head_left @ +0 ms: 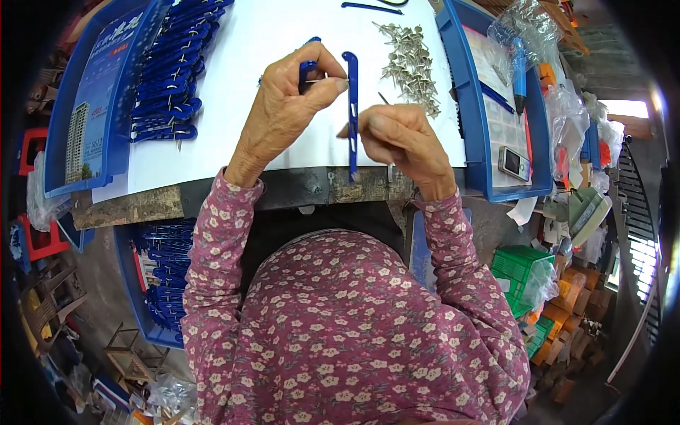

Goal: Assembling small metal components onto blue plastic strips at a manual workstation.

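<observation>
My left hand (283, 103) is closed in a pinch on a thin metal pin (316, 81), its end meeting the upper part of a long blue plastic strip (353, 92). A hooked blue plastic piece (306, 71) shows between the fingers of this hand. The narrow strip stands lengthwise, rounded at its far end, with small slots. My right hand (407, 138) is closed around its lower half, the fingertips partly behind it. Close by, right of the strip, a pile of flat-headed metal pins (411, 67) lies on the white table sheet (234, 92).
On the left lie stacked blue strips (166, 85), beside a blue tray (117, 106). A second blue tray (471, 120) on the right holds a mobile phone (513, 163) and a marker (520, 67). Below the table edge sits a bin (134, 283) of more blue pieces.
</observation>
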{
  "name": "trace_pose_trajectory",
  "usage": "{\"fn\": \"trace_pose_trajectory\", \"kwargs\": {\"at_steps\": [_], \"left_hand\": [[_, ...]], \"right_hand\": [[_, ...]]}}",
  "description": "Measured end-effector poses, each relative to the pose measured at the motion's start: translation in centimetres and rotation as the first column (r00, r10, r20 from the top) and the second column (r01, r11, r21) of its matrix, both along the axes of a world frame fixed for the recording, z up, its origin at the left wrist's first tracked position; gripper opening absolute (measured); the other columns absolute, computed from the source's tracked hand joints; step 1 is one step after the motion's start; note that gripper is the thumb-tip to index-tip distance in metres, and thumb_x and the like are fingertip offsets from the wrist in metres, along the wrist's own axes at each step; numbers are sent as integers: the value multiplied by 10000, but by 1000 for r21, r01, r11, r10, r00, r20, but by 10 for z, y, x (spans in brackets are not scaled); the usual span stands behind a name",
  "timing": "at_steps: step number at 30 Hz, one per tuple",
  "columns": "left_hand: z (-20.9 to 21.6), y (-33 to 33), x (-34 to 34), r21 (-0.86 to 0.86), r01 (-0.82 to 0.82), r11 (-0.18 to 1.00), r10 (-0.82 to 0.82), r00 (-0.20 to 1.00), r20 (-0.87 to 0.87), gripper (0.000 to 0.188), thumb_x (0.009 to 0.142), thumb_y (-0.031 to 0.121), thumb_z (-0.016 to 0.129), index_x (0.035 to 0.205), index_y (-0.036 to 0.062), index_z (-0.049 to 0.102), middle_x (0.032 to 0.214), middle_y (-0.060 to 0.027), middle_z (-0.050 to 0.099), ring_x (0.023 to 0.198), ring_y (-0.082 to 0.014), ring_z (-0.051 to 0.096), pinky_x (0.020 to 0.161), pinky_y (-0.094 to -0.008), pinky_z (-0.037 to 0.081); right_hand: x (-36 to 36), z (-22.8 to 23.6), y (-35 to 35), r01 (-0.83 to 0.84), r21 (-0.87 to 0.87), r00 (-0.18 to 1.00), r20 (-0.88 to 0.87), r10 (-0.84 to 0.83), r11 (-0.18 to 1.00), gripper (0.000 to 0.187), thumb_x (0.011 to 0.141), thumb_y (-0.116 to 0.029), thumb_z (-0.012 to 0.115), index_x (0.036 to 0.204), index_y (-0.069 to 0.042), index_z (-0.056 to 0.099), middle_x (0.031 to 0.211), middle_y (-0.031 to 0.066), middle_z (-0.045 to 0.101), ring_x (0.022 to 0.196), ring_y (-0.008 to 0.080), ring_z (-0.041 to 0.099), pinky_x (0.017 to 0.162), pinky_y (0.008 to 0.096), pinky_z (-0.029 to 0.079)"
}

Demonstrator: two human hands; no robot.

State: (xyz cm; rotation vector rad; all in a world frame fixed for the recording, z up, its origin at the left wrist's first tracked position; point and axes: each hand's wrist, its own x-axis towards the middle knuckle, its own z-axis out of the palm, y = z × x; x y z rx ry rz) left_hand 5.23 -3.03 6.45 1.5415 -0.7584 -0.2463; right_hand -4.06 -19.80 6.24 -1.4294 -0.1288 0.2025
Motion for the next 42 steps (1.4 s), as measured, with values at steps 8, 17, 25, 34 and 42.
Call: {"fn": "trace_pose_trajectory", "kwargs": {"at_steps": [8,17,25,34,42], "left_hand": [[-10,-8,-12,12,171,985,-171,985,-24,104,809,157,583,798,58,553,634,45,468,542,-30,389,491,-175,313],[4,2,-6,-24,97,995,-98,995,-32,110,810,156,592,793,50,569,695,35,504,613,-37,433,551,-176,360],[9,-1,-16,-89,209,974,-210,978,6,91,809,143,593,810,57,562,640,58,466,550,-15,396,500,-167,310],[-7,5,-10,-244,49,968,-106,969,-224,66,818,100,573,826,46,536,584,83,373,481,-2,291,435,-164,218],[-28,6,-13,-446,79,891,-358,727,-586,103,858,134,550,818,43,524,583,55,414,422,3,280,383,-151,219]], "right_hand": [[18,14,-9,246,-80,948,225,-223,966,477,939,-341,392,1090,89,534,522,-19,426,413,29,317,367,181,227],[-7,20,0,-166,-29,985,33,167,986,553,906,-437,419,1011,76,594,435,-28,391,359,33,309,337,192,192],[6,-2,-5,239,-148,963,165,-214,960,450,914,-350,462,1078,56,568,557,-9,470,439,24,354,387,168,227],[-5,-6,6,80,-398,997,49,-65,914,371,871,-362,540,926,-15,660,524,-31,421,450,43,329,418,205,254],[-2,-5,17,214,-369,976,104,-189,904,262,850,-271,592,862,-17,655,572,-30,490,466,19,363,410,167,248]]}}
